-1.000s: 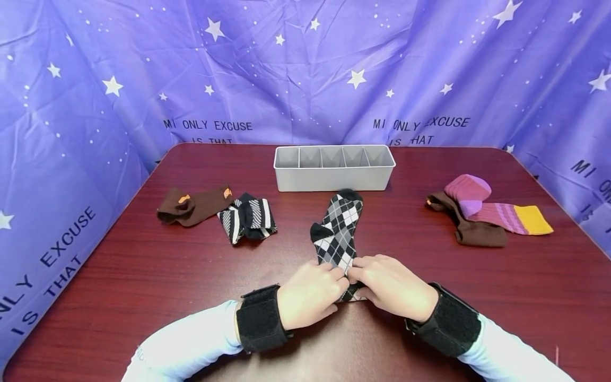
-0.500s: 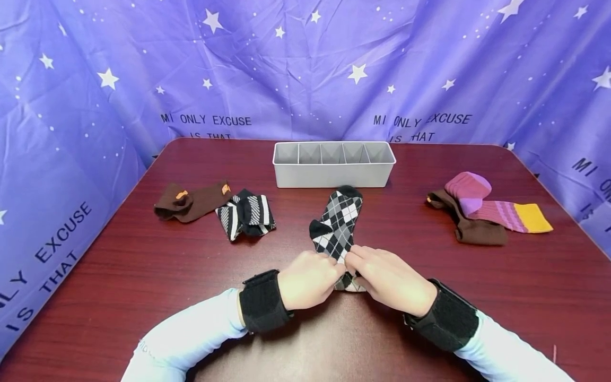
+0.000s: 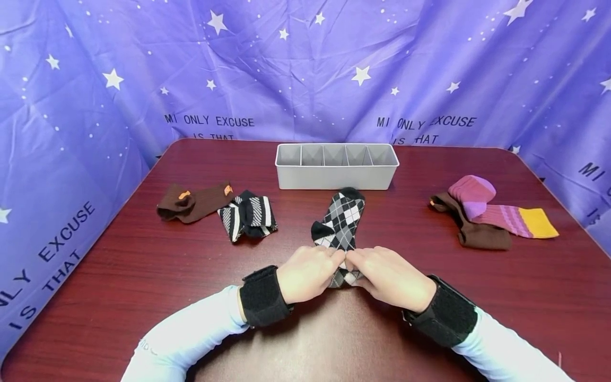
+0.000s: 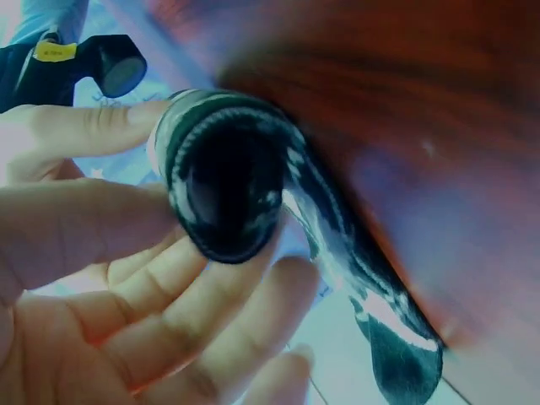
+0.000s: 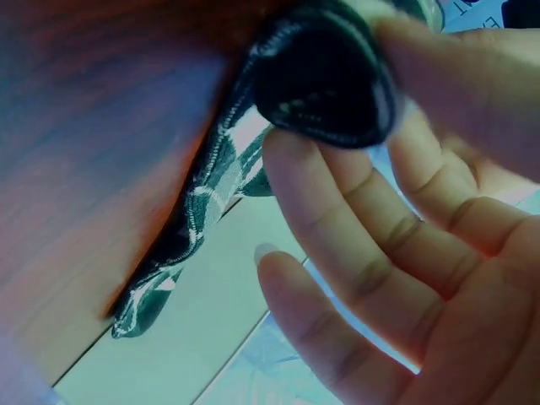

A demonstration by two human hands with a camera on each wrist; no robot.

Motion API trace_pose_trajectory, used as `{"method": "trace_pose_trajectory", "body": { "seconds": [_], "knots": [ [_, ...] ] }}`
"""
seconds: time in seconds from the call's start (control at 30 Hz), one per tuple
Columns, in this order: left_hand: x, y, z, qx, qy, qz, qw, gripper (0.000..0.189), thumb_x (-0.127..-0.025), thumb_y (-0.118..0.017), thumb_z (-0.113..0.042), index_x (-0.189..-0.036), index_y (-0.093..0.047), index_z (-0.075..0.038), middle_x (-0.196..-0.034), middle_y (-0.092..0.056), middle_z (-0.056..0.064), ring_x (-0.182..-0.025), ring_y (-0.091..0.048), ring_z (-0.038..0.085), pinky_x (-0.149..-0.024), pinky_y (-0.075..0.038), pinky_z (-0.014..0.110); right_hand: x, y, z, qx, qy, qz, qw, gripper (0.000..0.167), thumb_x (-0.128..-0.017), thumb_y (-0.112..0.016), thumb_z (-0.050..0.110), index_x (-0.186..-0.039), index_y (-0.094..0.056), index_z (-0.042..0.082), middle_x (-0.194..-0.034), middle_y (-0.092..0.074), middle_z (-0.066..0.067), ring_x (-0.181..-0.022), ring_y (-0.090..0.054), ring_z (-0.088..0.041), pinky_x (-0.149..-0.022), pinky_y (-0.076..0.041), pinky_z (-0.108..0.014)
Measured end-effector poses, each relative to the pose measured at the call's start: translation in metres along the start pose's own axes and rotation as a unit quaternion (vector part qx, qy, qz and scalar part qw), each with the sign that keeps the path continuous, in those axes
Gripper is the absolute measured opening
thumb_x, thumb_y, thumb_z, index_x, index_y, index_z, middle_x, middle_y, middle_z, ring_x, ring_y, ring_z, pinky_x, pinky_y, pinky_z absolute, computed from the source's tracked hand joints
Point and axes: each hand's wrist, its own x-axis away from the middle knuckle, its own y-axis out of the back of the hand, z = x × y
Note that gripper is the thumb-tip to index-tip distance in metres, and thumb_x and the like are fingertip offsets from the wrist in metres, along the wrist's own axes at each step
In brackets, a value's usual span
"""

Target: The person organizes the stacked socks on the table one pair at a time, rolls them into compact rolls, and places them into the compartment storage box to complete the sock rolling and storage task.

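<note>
A black, grey and white argyle sock (image 3: 343,217) lies at the table's middle, its black toe pointing away toward the grey box. Its near end is doubled over into a loop. My left hand (image 3: 307,273) pinches the left side of that loop between thumb and fingers. On the other side, my right hand (image 3: 389,276) does the same, and the two hands meet over the sock. The left wrist view shows the rolled end (image 4: 181,152) as a round dark opening, with the sock's foot stretching away along the table. A similar dark loop (image 5: 329,76) appears in the right wrist view.
Behind the sock stands a grey box (image 3: 336,178) with several compartments. A brown sock (image 3: 205,204) and a folded black-and-white striped sock (image 3: 248,217) lie at left. At right, a pink sock with a yellow cuff (image 3: 508,217) overlaps another brown sock (image 3: 484,236).
Both hands have moved a little forward, away from the table's near side, and drawn closer together. The sock's near end has turned over further, leaving it shorter. Other socks stay put.
</note>
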Motion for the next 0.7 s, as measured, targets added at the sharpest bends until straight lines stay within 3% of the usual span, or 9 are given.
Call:
{"method": "trace_pose_trajectory", "body": {
  "seconds": [0.17,0.43,0.7],
  "knots": [
    [-0.0016,0.001,0.0007,-0.008,-0.002,-0.021,0.9997,0.014,-0.07,-0.059,-0.011,-0.082,-0.058,-0.016,-0.074,-0.054,-0.005,-0.069,-0.053,0.011,-0.049,-0.043,0.025,-0.0039,0.0006,-0.0031,0.004,-0.009,0.009,0.9999,0.025,-0.064,-0.064,0.001,-0.075,-0.046,0.015,-0.064,-0.051,0.011,-0.053,-0.045,-0.006,-0.053,-0.038,-0.025],
    [-0.0021,0.0042,0.0032,-0.013,-0.007,0.024,0.9996,0.021,-0.067,-0.066,-0.032,-0.081,-0.059,-0.017,-0.073,-0.057,-0.008,-0.066,-0.055,0.009,-0.055,-0.044,0.025,-0.0091,0.0004,-0.0051,0.005,-0.022,0.016,0.9996,0.022,-0.069,-0.058,-0.001,-0.078,-0.047,0.016,-0.063,-0.052,0.013,-0.051,-0.045,-0.004,-0.053,-0.039,-0.025],
    [-0.003,0.0053,0.0051,0.007,-0.001,0.06,0.9982,0.012,-0.066,-0.062,-0.011,-0.073,-0.057,-0.019,-0.063,-0.057,-0.009,-0.06,-0.054,0.008,-0.047,-0.042,0.027,-0.0088,-0.001,-0.0037,0.004,-0.007,-0.025,0.9996,0.025,-0.063,-0.065,0.004,-0.078,-0.048,0.016,-0.075,-0.043,0.007,-0.065,-0.041,-0.005,-0.06,-0.038,-0.022]
  ]
}}
